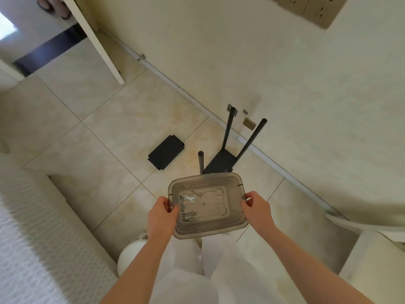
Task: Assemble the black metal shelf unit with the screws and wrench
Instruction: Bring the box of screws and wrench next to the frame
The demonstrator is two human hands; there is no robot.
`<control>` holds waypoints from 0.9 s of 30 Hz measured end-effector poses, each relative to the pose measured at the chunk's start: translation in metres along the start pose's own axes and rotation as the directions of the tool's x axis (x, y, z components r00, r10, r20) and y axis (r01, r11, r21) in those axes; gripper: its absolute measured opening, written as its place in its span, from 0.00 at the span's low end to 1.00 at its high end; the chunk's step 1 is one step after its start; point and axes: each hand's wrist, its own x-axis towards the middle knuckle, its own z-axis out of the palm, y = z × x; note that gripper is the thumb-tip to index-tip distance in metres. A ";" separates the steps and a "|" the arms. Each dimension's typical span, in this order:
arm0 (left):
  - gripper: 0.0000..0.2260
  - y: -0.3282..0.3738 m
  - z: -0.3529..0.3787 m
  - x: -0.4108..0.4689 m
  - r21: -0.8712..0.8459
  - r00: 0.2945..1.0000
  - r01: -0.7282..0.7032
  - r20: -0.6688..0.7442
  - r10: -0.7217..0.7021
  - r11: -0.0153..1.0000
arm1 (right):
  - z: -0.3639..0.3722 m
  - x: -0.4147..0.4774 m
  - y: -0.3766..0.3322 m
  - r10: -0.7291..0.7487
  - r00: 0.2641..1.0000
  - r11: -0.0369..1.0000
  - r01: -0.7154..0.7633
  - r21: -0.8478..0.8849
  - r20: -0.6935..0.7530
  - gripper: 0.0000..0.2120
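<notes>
Now, shelf unit [221, 162] posts [251, 139] upright, L hand [161, 212], R hand [256, 207] gripping tray [206, 179]

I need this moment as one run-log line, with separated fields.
left hand: grips bin left rim | right hand: grips right rim | bin: holds screws, wrench | shelf frame: on floor | loose panel: flat on floor
</notes>
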 end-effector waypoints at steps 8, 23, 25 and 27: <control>0.09 0.039 0.004 0.077 0.138 0.969 -0.141 0.221 0.108 0.980 | 0.002 0.019 -0.015 0.150 0.986 0.987 -0.146 0.060 -0.077 0.07; 0.10 0.119 0.040 0.135 0.245 0.612 -0.648 0.731 0.302 0.721 | 0.048 -0.019 0.024 0.540 0.747 0.828 -0.391 0.401 -0.387 0.11; 0.10 0.121 0.054 0.130 0.225 0.558 -0.664 0.784 0.272 0.713 | 0.054 -0.022 0.037 0.583 0.711 0.799 -0.412 0.439 -0.393 0.11; 0.10 0.121 0.071 0.123 0.205 0.521 -0.659 0.819 0.243 0.723 | 0.056 -0.025 0.054 0.610 0.683 0.781 -0.435 0.447 -0.401 0.12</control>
